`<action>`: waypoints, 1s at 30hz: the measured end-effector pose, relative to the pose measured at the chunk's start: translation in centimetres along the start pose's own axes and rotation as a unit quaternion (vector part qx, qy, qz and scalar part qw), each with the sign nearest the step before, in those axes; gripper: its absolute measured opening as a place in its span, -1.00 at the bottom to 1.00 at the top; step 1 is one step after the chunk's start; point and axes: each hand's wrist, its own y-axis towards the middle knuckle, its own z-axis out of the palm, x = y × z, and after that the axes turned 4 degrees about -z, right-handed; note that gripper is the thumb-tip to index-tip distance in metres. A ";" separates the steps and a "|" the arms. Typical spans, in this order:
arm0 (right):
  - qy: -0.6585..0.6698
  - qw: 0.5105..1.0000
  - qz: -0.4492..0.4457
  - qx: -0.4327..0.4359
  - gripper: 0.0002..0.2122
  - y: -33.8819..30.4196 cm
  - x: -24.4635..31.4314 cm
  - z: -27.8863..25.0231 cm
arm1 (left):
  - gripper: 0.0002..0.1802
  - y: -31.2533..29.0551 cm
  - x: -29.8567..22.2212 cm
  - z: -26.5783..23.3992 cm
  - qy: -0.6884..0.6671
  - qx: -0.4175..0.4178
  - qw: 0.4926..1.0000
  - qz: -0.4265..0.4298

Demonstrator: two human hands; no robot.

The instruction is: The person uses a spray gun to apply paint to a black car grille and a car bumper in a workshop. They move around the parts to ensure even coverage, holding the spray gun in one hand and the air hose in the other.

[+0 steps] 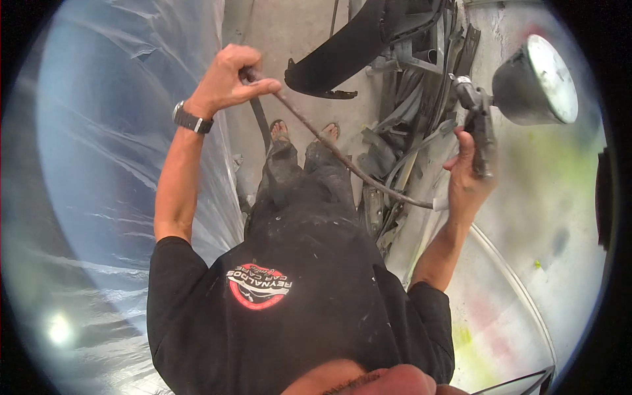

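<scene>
My left hand [232, 80], with a dark watch [191, 118] on the wrist, is raised at the upper left and closed around a thin brown-grey air hose [355, 170]. From there the hose slants down to the right, ending at a pale fitting [440, 204] beside my right hand [469, 187]. That hand grips the handle of a dark spray gun [479, 122], thumb up along its side. A dark round paint cup [532, 82] with a whitish end sits tilted at the gun's far end. My right fingers are partly hidden behind the handle.
Clear plastic sheeting [112, 131] hangs over a large bluish surface on the left. A black curved car panel [342, 52] and several trim strips [408, 99] lie ahead on the right. Along the right stands a pale wall [553, 197] marked with yellow, green and red overspray.
</scene>
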 end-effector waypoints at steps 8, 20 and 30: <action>-0.210 0.942 -0.252 0.071 -0.49 -3.9 -0.5 7.2 | -0.44 -13.6 3.2 9.4 -0.055 0.028 0.983 -0.174; -0.290 0.914 -0.187 0.216 -0.65 -13.9 -11.6 26.6 | -0.49 -24.2 2.6 13.5 0.047 0.155 0.956 -0.246; -0.198 0.955 -0.186 0.117 -0.71 -13.7 -7.6 11.4 | -0.47 -21.5 1.8 14.1 0.045 0.198 0.952 -0.228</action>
